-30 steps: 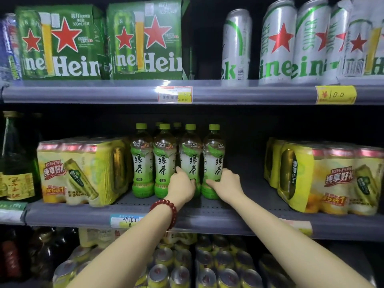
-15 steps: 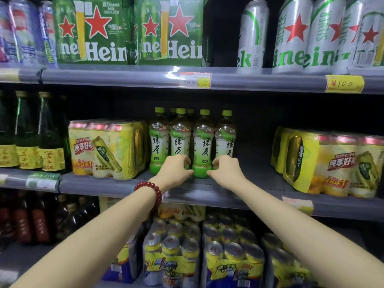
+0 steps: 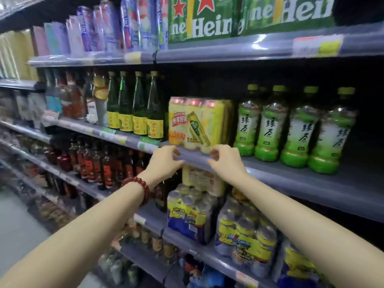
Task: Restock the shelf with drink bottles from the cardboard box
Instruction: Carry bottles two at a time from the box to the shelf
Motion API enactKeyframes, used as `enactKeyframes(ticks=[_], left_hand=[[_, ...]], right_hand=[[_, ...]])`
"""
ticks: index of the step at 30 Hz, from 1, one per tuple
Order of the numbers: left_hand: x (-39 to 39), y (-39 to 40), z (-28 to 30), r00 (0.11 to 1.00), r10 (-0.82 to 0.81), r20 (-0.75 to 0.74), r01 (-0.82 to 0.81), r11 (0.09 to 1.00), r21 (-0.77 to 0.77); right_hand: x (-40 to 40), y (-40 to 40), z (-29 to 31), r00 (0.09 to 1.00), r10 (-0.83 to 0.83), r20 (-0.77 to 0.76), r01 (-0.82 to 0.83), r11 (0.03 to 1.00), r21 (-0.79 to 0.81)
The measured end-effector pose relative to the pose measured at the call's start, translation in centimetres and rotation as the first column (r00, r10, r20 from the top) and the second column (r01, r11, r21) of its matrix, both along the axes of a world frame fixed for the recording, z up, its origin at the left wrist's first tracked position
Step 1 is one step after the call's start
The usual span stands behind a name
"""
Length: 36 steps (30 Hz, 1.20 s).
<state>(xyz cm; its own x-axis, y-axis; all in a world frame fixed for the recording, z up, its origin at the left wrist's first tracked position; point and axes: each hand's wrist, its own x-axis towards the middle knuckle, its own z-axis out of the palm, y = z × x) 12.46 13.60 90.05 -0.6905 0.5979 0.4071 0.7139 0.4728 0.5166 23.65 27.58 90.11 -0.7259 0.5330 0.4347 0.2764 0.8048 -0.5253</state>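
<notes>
Several green tea bottles [image 3: 300, 129] with green caps stand in a row on the grey middle shelf [image 3: 301, 180], at the right of the view. My left hand [image 3: 166, 161], with a red bead bracelet on its wrist, hovers at the shelf's front edge below a yellow can pack [image 3: 197, 123]. Close to its right is my right hand [image 3: 226, 161]. Both hands have loosely curled fingers and hold nothing. Neither touches a bottle. No cardboard box is in view.
Green glass bottles [image 3: 137, 104] stand left of the yellow pack. Green Heineken cartons [image 3: 209, 19] and tall cans fill the upper shelf. Shrink-wrapped can packs [image 3: 193, 213] and dark red bottles [image 3: 104, 167] fill the lower shelves. The aisle floor [image 3: 18, 225] shows at lower left.
Both hands let go of the green tea bottles and drew back to the shelf's front edge. The view swung left, so the bottles now sit to the right.
</notes>
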Motion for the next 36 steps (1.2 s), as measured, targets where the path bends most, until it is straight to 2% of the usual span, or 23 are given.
enactKeyframes(ticks=[7, 13, 16, 23, 36], left_hand=[[-3.3, -7.1, -7.2, 0.957, 0.267, 0.116, -0.258, 0.962, -0.085], [-4.0, -10.8, -16.6, 0.873, 0.412, 0.262, -0.367, 0.908, -0.203], [-5.0, -11.9, -22.4, 0.821, 0.455, 0.344, -0.393, 0.888, -0.237], [-7.1, -12.3, -35.1, 0.766, 0.459, 0.450, -0.369, 0.887, -0.277], [-8.3, -12.4, -59.4, 0.620, 0.439, 0.651, -0.245, 0.896, -0.371]], right_hand=[[-6.4, -4.9, -6.7, 0.948, 0.286, 0.140, -0.275, 0.957, -0.091], [-9.8, -7.9, -16.0, 0.856, 0.429, 0.289, -0.391, 0.902, -0.183], [-11.3, -8.9, -21.5, 0.817, 0.454, 0.355, -0.388, 0.889, -0.244], [-14.7, -10.2, -34.0, 0.762, 0.495, 0.419, -0.344, 0.856, -0.385], [-15.5, -9.1, -58.6, 0.749, 0.460, 0.478, -0.187, 0.838, -0.513]])
